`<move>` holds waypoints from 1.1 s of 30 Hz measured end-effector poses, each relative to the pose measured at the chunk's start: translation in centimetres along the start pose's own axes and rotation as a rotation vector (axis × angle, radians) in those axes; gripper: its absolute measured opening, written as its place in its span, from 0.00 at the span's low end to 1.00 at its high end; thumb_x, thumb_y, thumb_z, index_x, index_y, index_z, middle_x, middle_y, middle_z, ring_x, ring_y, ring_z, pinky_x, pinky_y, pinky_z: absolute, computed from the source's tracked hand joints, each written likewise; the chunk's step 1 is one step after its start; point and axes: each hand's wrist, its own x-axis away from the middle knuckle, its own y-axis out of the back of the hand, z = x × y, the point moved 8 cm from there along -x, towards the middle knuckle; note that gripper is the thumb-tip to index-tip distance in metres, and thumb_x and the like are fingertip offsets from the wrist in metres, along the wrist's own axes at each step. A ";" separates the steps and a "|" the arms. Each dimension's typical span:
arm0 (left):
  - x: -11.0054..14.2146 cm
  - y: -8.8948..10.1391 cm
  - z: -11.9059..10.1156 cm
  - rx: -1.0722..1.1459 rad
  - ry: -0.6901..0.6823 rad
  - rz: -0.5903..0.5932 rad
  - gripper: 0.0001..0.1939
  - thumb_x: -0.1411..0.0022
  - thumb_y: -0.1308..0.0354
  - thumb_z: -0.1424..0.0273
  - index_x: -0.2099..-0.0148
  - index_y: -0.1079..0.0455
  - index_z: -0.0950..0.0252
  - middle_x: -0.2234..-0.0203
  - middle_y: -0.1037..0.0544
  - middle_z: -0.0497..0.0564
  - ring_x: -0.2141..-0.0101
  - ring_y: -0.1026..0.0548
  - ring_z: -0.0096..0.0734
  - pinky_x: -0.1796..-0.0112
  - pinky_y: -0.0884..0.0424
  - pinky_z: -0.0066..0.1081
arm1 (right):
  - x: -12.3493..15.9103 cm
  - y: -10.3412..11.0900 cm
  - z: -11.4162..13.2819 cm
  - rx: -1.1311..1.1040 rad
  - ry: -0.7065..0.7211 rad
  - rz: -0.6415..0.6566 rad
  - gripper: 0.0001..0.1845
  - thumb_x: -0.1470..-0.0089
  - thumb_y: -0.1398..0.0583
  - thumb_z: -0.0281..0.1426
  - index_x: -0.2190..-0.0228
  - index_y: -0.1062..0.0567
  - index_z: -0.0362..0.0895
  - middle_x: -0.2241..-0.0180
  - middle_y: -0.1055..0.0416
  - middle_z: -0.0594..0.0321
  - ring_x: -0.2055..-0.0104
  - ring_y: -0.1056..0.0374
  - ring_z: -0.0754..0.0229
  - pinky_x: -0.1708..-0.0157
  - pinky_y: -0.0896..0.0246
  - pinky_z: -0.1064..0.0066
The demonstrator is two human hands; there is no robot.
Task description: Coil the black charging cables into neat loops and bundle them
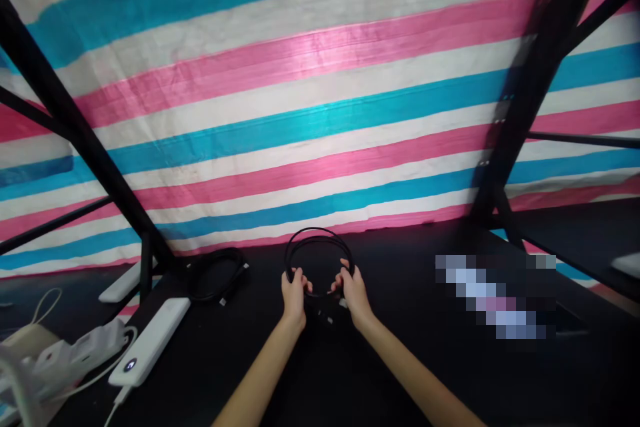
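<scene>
Fingers [299, 273] of the left hand [294, 297] are gripping one side of a coiled black cable [320, 239], and those of the right hand [355, 290] are gripping the other side. The cable is forming a ring between the hands, over the middle of the black table [400, 360]; whether it is touching the tabletop, I cannot tell. Small plugs [329, 320] are showing just below the ring.

Left of the hands, a second coil [235, 255] is lying on the table, its pale ends sticking out. Nearer the person, a white power bank [153, 340] is resting by the left edge, a lead running from its near end. Farther left, a power strip [83, 347] is sitting. Behind everything, a striped sheet [310, 107] is hanging.
</scene>
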 end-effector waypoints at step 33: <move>-5.5 -0.5 -0.3 -1.616 -0.352 0.095 0.18 0.35 0.56 0.69 0.50 0.30 0.72 0.60 0.23 0.61 0.59 0.26 0.41 0.57 0.33 0.36 | -4.9 3.8 2.2 1.256 0.227 -0.022 0.18 0.43 0.47 0.33 0.56 0.25 0.38 0.65 0.25 0.50 0.61 0.28 0.51 0.64 0.39 0.67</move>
